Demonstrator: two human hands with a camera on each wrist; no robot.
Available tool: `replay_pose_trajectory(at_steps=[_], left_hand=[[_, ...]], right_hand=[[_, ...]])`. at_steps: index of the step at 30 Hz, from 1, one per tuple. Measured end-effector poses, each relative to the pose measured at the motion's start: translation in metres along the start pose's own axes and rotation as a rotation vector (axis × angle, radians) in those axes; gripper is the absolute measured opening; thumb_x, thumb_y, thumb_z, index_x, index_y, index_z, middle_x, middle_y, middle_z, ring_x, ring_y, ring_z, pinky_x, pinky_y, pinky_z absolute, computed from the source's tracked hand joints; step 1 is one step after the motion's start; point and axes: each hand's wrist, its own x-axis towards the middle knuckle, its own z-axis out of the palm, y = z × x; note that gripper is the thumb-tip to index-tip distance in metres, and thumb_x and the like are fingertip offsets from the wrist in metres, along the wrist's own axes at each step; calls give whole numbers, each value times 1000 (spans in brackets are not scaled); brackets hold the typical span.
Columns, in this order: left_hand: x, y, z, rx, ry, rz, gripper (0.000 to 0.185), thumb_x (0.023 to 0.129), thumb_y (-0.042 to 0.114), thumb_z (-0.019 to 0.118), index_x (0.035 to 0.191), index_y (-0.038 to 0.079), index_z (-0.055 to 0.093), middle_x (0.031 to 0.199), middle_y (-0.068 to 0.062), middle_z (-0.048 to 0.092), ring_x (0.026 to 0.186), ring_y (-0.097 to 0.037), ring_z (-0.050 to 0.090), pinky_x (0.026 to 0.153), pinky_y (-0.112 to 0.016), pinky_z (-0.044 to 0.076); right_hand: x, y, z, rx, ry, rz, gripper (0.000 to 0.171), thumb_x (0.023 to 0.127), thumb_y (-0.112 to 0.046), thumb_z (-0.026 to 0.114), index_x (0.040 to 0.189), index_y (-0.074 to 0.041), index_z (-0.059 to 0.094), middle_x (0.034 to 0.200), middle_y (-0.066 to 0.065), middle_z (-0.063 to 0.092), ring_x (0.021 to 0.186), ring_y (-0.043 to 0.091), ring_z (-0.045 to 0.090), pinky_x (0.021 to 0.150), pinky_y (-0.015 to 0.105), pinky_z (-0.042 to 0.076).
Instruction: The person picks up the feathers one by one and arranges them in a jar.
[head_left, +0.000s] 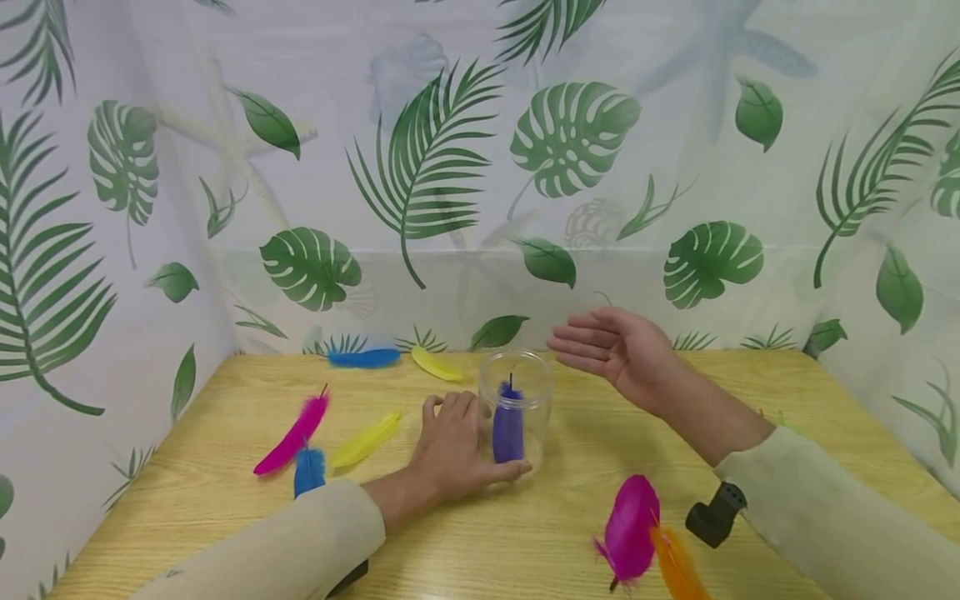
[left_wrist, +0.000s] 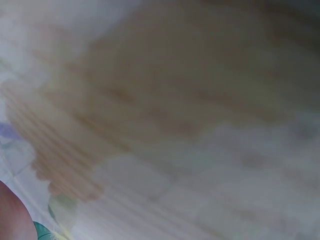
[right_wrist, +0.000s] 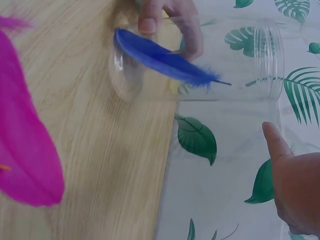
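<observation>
A clear open-topped jar (head_left: 538, 421) stands upright on the table with one blue-violet feather (head_left: 507, 433) inside, its quill pointing up. My left hand (head_left: 453, 446) holds the jar low on its left side, thumb across the front; its fingers also show through the wall in the right wrist view (right_wrist: 189, 25). Right of the rim and slightly above it, my right hand (head_left: 618, 350) hovers with straight fingers, palm toward the jar, touching nothing. The left wrist view is mostly blurred, with a bit of skin (left_wrist: 12, 215) at its lower left corner.
Left of the jar lie a magenta feather (head_left: 292, 437), a blue feather (head_left: 308, 471) and a yellow feather (head_left: 367, 440). Farther back are another blue feather (head_left: 363, 358) and yellow feather (head_left: 437, 365). A magenta feather (head_left: 632, 525) and an orange feather (head_left: 677, 567) lie front right. Leaf-printed cloth surrounds the table.
</observation>
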Motion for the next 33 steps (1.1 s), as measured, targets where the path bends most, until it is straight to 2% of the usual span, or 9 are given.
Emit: replay_pose_trajectory(at_steps=[3,12,15,18,21,28,33], left_hand=[[1,0,0,7,5,7,84,71,87,57,117,16,55,110,1,57,113,-22,50,109,-56,24],[1,0,-2,27,5,8,85,72,87,56,116,15,56,112,-1,58,115,-23,51,109,-57,24],[-1,0,-2,25,-7,2,86,72,88,55,117,15,56,114,-1,58,117,-24,50,109,-58,24],[-1,-1,-1,26,-7,3,87,72,88,54,117,15,56,114,-1,58,117,-23,50,109,-58,24],[0,-1,-1,22,6,7,86,72,87,55,117,14,56,113,-1,58,116,-23,51,109,-58,24],[-1,0,1,18,-1,6,86,71,87,56,117,15,56,113,-1,58,116,-23,51,109,-58,24],[-1,0,0,13,3,7,86,72,87,56,118,14,56,115,-1,58,118,-24,50,110,-59,23]], right_hand=[[-1,1,-10,28,-2,24,60,109,-26,38,151,13,20,111,6,73,117,27,66,100,40,49],[-7,6,-39,120,-25,70,58,110,-25,35,150,13,17,114,11,72,113,30,68,99,42,50],[-10,9,-47,124,-35,84,48,110,-24,36,143,10,32,115,12,72,113,30,68,100,43,49],[-13,11,-55,109,-25,99,32,109,-21,40,124,3,54,114,12,72,111,31,69,98,43,51],[-17,10,-65,98,-7,122,27,107,-16,43,108,-3,68,111,12,73,107,30,71,96,42,53],[-27,3,-92,84,35,199,24,104,-6,49,100,-3,73,108,15,73,103,29,72,95,43,53],[-31,0,-112,15,62,214,23,102,-3,51,98,-4,74,105,14,75,101,27,73,88,39,57]])
